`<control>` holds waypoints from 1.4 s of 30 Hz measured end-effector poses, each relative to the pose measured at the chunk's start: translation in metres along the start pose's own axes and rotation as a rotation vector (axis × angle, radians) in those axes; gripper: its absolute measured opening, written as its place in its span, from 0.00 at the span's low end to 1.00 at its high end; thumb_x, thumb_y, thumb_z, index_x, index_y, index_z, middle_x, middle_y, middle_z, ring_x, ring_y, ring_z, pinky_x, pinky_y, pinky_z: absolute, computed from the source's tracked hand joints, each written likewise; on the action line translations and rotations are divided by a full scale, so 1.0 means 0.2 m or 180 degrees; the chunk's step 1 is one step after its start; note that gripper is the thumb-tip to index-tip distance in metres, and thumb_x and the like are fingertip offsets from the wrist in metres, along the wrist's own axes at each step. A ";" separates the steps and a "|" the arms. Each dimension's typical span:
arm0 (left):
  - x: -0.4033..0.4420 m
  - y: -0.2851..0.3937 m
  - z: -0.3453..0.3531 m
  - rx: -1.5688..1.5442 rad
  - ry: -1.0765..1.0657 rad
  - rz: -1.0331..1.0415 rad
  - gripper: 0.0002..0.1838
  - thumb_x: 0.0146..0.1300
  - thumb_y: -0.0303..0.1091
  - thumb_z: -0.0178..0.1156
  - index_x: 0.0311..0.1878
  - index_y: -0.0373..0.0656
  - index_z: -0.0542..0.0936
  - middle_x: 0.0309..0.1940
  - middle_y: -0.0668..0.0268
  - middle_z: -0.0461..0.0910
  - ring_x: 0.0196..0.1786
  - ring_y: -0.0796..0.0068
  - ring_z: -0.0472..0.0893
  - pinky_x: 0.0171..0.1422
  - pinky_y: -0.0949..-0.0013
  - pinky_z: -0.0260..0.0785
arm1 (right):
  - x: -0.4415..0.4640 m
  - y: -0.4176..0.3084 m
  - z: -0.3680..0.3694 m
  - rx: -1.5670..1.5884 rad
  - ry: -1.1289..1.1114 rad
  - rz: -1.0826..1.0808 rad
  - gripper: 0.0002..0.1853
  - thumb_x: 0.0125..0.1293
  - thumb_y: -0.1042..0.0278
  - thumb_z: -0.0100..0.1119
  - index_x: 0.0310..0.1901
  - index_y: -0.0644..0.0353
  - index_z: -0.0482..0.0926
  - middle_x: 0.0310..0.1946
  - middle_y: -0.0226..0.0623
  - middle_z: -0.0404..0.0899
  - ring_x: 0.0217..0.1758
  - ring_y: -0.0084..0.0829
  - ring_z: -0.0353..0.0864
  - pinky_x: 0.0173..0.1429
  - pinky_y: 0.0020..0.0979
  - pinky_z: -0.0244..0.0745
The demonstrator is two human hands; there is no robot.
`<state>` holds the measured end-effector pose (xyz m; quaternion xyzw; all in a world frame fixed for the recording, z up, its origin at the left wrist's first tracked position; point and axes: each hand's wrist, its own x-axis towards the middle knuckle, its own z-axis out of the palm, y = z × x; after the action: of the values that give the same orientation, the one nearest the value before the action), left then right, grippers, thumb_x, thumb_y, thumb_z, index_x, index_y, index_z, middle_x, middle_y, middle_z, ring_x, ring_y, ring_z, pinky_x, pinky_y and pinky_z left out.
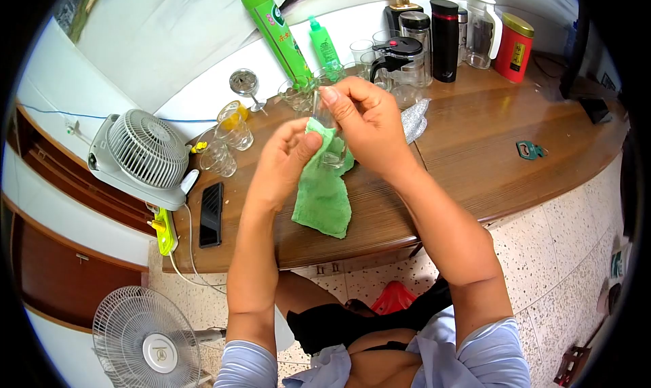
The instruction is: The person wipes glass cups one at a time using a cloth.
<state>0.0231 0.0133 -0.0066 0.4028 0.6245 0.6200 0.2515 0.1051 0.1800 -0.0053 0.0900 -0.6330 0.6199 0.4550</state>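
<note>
A green cloth [321, 198] hangs from my left hand [290, 156], whose thumb and fingers pinch its upper end. My right hand [366, 120] is closed around the upper part of a clear glass [324, 113], its thumb near the rim. The cloth's top edge lies against the glass, between the two hands. Another clear glass surface [334, 159] shows just below my right hand, beside the cloth; whether it is part of the held glass I cannot tell.
Clear glasses [218, 159] and a white box fan [146, 144] stand at left, a phone [211, 214] near the front edge. Behind are a green spray can [277, 35], a green pump bottle [324, 44], a black-lidded teapot [400, 56], a black flask [444, 41] and a red tin [515, 49].
</note>
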 end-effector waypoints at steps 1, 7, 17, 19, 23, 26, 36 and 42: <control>0.01 -0.02 -0.02 0.0053 -0.0202 -0.0104 0.31 0.80 0.56 0.61 0.71 0.40 0.74 0.58 0.68 0.83 0.54 0.78 0.82 0.60 0.71 0.75 | -0.01 0.00 0.01 -0.0052 0.0030 -0.0022 0.12 0.75 0.66 0.66 0.35 0.65 0.84 0.27 0.39 0.84 0.30 0.33 0.80 0.38 0.34 0.75; 0.00 -0.06 0.09 -0.0009 -0.0300 0.0446 0.43 0.79 0.66 0.55 0.78 0.35 0.67 0.65 0.63 0.77 0.68 0.74 0.74 0.73 0.66 0.67 | -0.03 0.01 0.05 -0.0751 0.0018 -0.0819 0.13 0.75 0.68 0.65 0.32 0.64 0.80 0.24 0.40 0.78 0.29 0.38 0.75 0.36 0.37 0.73; 0.00 -0.07 0.13 0.0054 0.0396 0.0337 0.41 0.86 0.66 0.33 0.71 0.35 0.74 0.63 0.57 0.81 0.63 0.71 0.82 0.65 0.66 0.77 | -0.05 -0.01 0.07 -0.0748 0.0019 -0.0658 0.14 0.75 0.69 0.63 0.29 0.63 0.76 0.22 0.43 0.74 0.27 0.44 0.74 0.35 0.42 0.71; 0.01 -0.08 0.14 -0.0063 0.0680 0.0396 0.41 0.86 0.66 0.33 0.70 0.35 0.75 0.64 0.57 0.80 0.63 0.71 0.82 0.66 0.66 0.77 | -0.06 0.02 0.09 -0.0864 -0.0070 -0.0884 0.13 0.76 0.69 0.63 0.31 0.64 0.77 0.23 0.43 0.75 0.27 0.43 0.75 0.34 0.41 0.71; 0.00 -0.05 0.14 -0.0108 0.0722 0.0210 0.45 0.84 0.69 0.29 0.75 0.35 0.72 0.66 0.55 0.79 0.67 0.68 0.80 0.73 0.64 0.73 | -0.09 0.04 0.11 -0.0763 -0.0392 -0.0969 0.11 0.76 0.70 0.62 0.33 0.64 0.77 0.26 0.43 0.76 0.29 0.43 0.76 0.35 0.40 0.71; 0.01 -0.01 0.17 -0.0294 0.0779 0.0331 0.50 0.81 0.74 0.27 0.78 0.34 0.68 0.67 0.55 0.78 0.70 0.65 0.78 0.78 0.62 0.69 | -0.10 0.04 0.12 -0.0597 -0.0535 -0.0990 0.12 0.75 0.70 0.62 0.32 0.64 0.77 0.25 0.44 0.76 0.29 0.45 0.77 0.36 0.42 0.71; 0.01 -0.01 0.12 -0.1208 0.0049 0.0055 0.56 0.70 0.82 0.43 0.79 0.36 0.67 0.68 0.58 0.78 0.69 0.68 0.79 0.75 0.62 0.73 | -0.06 0.03 0.11 -0.0925 0.0118 -0.1129 0.13 0.73 0.69 0.64 0.29 0.62 0.76 0.22 0.47 0.77 0.27 0.53 0.79 0.35 0.48 0.73; -0.01 -0.03 0.11 -0.0653 -0.0356 -0.0421 0.42 0.62 0.41 0.80 0.75 0.37 0.71 0.66 0.64 0.80 0.67 0.73 0.80 0.72 0.64 0.76 | -0.01 0.01 0.01 -0.0921 0.0419 -0.0502 0.14 0.75 0.68 0.66 0.31 0.64 0.80 0.18 0.38 0.77 0.21 0.32 0.79 0.28 0.36 0.71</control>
<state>0.0396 0.0252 -0.0157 0.3668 0.5681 0.6393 0.3662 0.1030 0.1776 -0.0071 0.0322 -0.6754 0.4892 0.5509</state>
